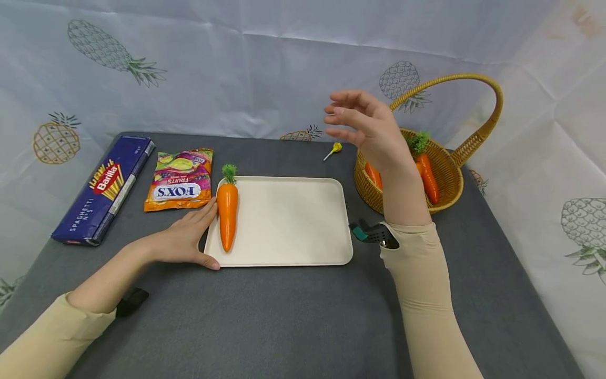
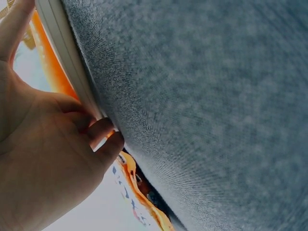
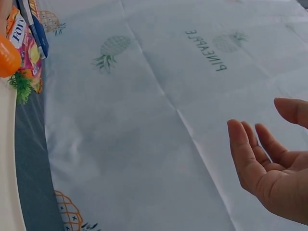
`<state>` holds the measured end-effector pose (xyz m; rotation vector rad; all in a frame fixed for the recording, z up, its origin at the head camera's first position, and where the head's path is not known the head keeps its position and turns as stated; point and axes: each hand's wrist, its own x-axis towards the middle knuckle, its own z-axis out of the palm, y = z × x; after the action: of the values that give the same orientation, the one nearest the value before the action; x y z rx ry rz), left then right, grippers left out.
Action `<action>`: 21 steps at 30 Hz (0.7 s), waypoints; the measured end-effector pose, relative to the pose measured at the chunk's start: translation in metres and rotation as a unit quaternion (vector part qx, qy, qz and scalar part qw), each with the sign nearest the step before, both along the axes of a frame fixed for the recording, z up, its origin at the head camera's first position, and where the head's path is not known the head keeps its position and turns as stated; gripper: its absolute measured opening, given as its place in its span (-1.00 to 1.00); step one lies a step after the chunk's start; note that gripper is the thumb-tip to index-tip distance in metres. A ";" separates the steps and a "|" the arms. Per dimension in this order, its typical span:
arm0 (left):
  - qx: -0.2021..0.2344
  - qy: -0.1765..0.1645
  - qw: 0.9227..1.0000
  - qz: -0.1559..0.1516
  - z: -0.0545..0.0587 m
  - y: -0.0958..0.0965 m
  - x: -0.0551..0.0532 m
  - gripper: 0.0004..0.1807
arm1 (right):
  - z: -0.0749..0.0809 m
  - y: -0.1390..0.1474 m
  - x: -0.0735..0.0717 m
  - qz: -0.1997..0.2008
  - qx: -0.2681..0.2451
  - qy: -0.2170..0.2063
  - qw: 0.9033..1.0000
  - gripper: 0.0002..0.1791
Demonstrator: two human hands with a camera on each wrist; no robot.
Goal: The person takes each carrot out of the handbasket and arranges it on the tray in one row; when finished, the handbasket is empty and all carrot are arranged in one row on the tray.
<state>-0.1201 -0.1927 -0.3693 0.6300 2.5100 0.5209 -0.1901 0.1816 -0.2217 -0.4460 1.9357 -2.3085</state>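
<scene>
My left hand (image 1: 187,238) rests at the left edge of a cream rectangular tray (image 1: 293,221), fingers stretched along it and thumb by the near corner. In the left wrist view its fingertips touch the tray's side (image 2: 72,57). An orange carrot with a green top (image 1: 228,216) lies on the tray beside this hand. My right hand (image 1: 371,126) is raised in the air with loosely bent fingers and holds nothing. Behind its wrist stands a wicker basket (image 1: 366,192), partly hidden, with carrots (image 1: 428,179) inside.
A blue spaghetti box (image 1: 101,189) and an orange candy bag (image 1: 181,180) lie left of the tray. Near the table's back edge lies a yellow lollipop (image 1: 336,148). The basket's tall handle (image 1: 492,116) arches up at right. A pineapple-print cloth (image 1: 284,79) hangs behind the grey table (image 1: 284,316).
</scene>
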 end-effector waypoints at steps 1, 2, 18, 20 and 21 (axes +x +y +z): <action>0.001 -0.001 1.000 0.001 0.000 0.000 0.000 0.51 | 0.002 0.005 0.001 -0.004 -0.013 0.003 1.000 -0.71; 0.001 -0.001 1.000 0.002 0.000 0.000 0.001 0.51 | 0.003 0.011 0.001 -0.007 -0.026 0.006 1.000 -0.72; -0.004 -0.004 1.000 0.005 -0.005 -0.003 -0.001 0.52 | -0.005 0.098 0.004 -0.048 -0.078 0.007 0.996 -0.74; -0.005 -0.004 1.000 0.006 -0.005 -0.003 -0.001 0.52 | -0.009 0.109 0.003 -0.048 -0.070 0.000 0.996 -0.76; -0.005 -0.003 1.000 0.006 -0.005 -0.003 -0.001 0.52 | -0.011 0.114 0.002 -0.048 -0.066 -0.005 0.997 -0.77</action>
<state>-0.1216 -0.1953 -0.3745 0.6097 2.5106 0.5122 -0.1881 0.2958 -0.2326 -0.3595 1.8463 -2.5027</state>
